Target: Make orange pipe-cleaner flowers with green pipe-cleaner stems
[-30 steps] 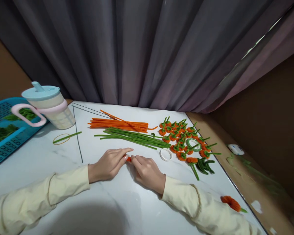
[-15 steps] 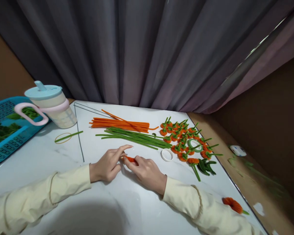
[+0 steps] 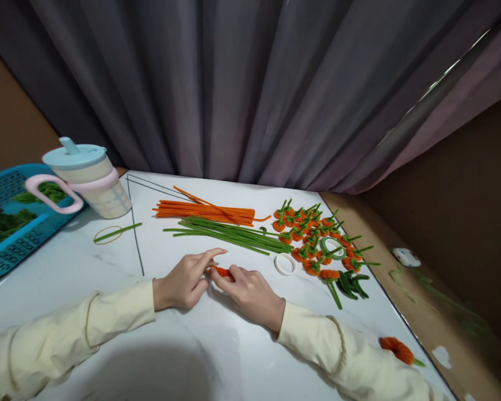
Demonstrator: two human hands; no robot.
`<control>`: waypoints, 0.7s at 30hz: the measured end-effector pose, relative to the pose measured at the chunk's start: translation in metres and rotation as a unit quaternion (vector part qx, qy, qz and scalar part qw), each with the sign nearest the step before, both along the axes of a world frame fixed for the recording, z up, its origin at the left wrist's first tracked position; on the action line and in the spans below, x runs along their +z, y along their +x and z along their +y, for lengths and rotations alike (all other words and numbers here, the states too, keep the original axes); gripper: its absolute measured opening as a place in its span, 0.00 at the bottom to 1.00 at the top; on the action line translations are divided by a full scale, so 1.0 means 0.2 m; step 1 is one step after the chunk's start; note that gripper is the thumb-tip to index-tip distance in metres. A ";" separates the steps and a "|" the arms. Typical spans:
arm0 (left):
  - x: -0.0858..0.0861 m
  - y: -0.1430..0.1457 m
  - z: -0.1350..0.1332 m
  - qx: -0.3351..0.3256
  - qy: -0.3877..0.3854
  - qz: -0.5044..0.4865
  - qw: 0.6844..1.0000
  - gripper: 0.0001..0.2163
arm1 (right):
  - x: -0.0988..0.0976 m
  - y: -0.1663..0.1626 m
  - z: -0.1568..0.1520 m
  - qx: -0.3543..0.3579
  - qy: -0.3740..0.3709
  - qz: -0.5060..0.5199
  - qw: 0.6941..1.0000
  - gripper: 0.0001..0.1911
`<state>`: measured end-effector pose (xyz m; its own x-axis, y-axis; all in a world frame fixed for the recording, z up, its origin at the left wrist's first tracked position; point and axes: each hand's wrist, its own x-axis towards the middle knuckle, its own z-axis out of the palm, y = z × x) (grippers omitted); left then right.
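Between my two hands is a small piece of orange pipe cleaner [image 3: 221,271], mostly covered by the fingers. My right hand [image 3: 250,289] pinches it between thumb and forefinger. Fingers of my left hand [image 3: 186,281] close at its left end, with the forefinger reaching out over it. Just beyond the hands lies a bunch of green pipe cleaners [image 3: 234,235], and behind that a bunch of orange pipe cleaners [image 3: 204,211]. To the right stand many small orange pipe-cleaner pumpkins [image 3: 311,267] with green stems.
A white ring [image 3: 284,264] and a green tape roll [image 3: 333,248] lie among the pumpkins, near dark green curled pieces [image 3: 350,285]. One orange piece [image 3: 396,350] rests by the right edge. At left are a lidded cup [image 3: 92,178] and a blue basket [image 3: 20,245]. A curtain [image 3: 217,89] hangs behind.
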<state>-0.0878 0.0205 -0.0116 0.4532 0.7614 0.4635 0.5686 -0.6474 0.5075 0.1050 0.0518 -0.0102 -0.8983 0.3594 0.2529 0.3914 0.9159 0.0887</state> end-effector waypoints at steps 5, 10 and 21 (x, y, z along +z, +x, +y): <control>0.02 0.01 0.01 0.018 0.033 0.025 0.999 0.25 | -0.01 0.00 0.01 -0.004 -0.024 -0.003 1.000 0.19; 0.08 -0.03 0.06 0.090 -0.016 -0.036 0.995 0.14 | -0.03 0.02 0.02 -0.033 -0.128 0.066 0.989 0.27; 0.05 0.03 0.09 0.038 -0.340 -0.406 0.848 0.18 | -0.02 -0.01 0.02 -0.016 -0.287 0.367 0.885 0.18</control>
<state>-0.0818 0.0381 -0.0013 0.1326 0.9903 0.0422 -0.1199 -0.0262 0.9924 0.1038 0.0550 -0.0151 -0.5550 0.6395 0.5320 0.1769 0.7157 -0.6757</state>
